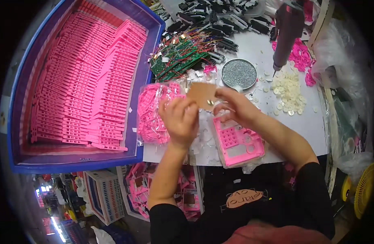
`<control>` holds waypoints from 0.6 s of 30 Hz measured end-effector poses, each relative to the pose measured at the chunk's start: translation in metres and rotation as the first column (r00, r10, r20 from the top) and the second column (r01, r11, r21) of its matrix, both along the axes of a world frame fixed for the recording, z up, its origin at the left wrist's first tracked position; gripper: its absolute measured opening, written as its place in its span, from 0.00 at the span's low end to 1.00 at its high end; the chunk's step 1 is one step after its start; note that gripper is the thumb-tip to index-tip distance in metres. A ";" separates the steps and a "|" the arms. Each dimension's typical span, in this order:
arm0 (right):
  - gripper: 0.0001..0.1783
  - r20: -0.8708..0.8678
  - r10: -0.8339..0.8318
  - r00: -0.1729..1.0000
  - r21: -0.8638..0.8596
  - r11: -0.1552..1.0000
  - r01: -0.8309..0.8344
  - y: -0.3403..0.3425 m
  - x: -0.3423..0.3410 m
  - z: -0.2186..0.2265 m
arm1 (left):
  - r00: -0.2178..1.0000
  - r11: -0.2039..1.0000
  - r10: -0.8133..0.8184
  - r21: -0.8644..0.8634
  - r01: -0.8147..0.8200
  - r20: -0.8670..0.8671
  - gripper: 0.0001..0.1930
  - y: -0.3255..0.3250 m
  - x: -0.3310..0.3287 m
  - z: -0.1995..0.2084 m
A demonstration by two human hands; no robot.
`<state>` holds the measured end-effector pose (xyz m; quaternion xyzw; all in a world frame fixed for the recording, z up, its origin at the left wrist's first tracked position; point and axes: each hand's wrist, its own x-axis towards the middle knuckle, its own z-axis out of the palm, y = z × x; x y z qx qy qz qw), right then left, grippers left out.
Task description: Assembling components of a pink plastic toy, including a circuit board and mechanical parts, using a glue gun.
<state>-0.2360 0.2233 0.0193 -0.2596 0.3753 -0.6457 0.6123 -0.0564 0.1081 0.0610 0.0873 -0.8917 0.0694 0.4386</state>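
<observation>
A small flat brown board [200, 92] is held up over the table between my two hands. Two shiny metal bits show near its lower right corner. At its left edge, my left hand [179, 120] has its fingers bent and closed against it. My right hand [239, 106] grips the right edge between thumb and fingers. Just below the right hand lies a pink plastic casing [252, 152] with a grid of small holes and a round opening. Left of my left hand sits a clear bag of pink parts [150, 114].
A blue crate [79, 164] with rows of pink plastic parts fills the left. Behind are green circuit boards [181, 61] with wires, black parts [231, 20], a round tin of small screws [239, 73], and white discs [290, 91]. An electric screwdriver [286, 36] hangs at the right.
</observation>
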 end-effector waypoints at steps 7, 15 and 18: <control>0.10 -0.259 0.102 0.960 -0.023 0.993 -0.112 -0.012 -0.008 0.020 | 0.852 0.374 0.053 0.801 0.467 -0.521 0.22 0.054 0.037 -0.024; 0.12 -0.562 0.129 0.817 0.041 0.991 -0.128 0.012 -0.010 0.041 | 0.979 -0.171 -0.191 0.985 0.037 -0.070 0.15 0.051 0.057 -0.025; 0.12 -0.471 0.091 0.877 0.043 0.996 -0.080 0.030 -0.016 0.019 | 0.992 0.144 -0.094 0.984 0.102 -0.089 0.14 0.047 0.068 -0.038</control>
